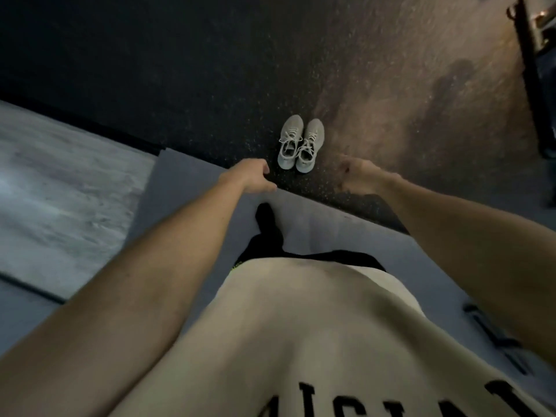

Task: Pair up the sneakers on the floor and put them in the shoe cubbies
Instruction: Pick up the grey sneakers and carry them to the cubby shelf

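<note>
1. I see no cubby or other container from the head view, only a dark frame at the far right edge, too cut off to identify.
2. The pair of grey sneakers sits side by side on the floor, touching, toes pointing away from me, laces loose.
3. My left hand hangs just near-left of the sneakers with fingers loosely curled, holding nothing.
4. My right hand hangs near-right of them (blurred); fingers look curled and empty, apart from the shoes.
5. The floor is dark speckled rubber, lit warm at the far right; a grey mat lies under me, pale flooring to the left.
6. A cream shirt with black lettering fills the near frame.
</note>
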A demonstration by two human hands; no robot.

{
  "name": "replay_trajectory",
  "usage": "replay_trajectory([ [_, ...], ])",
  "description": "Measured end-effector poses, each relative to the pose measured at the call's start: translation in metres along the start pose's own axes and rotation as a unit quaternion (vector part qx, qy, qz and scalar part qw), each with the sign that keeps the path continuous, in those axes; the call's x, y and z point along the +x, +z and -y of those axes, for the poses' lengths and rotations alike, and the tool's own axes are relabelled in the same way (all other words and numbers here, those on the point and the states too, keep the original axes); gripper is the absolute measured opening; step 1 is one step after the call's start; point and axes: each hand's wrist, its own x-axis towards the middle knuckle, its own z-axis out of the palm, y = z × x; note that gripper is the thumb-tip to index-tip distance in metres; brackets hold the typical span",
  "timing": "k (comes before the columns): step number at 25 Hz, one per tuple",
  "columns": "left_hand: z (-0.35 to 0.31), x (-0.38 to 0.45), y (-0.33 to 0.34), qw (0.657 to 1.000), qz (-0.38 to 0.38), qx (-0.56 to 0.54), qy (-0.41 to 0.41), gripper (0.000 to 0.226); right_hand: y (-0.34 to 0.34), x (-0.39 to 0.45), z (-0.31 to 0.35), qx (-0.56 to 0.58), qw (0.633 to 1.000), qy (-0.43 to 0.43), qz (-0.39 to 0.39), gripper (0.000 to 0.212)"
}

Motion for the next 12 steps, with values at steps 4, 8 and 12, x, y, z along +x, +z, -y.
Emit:
replay_trajectory([
  [4, 0.005, 0.075, -0.047, 0.998, 0.026, 0.038, 0.033, 0.064, -0.030, 0.070, 0.015, 0.062, 0.997, 0.044, -0.010, 0.058],
  [8, 0.008, 0.188, -0.051, 0.996, 0.059, 0.052, 0.039, 0.065, -0.019, 0.181, -0.005, 0.122, 0.988, 0.096, -0.010, 0.057],
  [12, 0.017, 0.317, -0.011, 0.993, 0.069, 0.081, 0.051, 0.064, 0.030, 0.302, -0.039, 0.143, 0.985, 0.094, -0.033, 0.055],
])
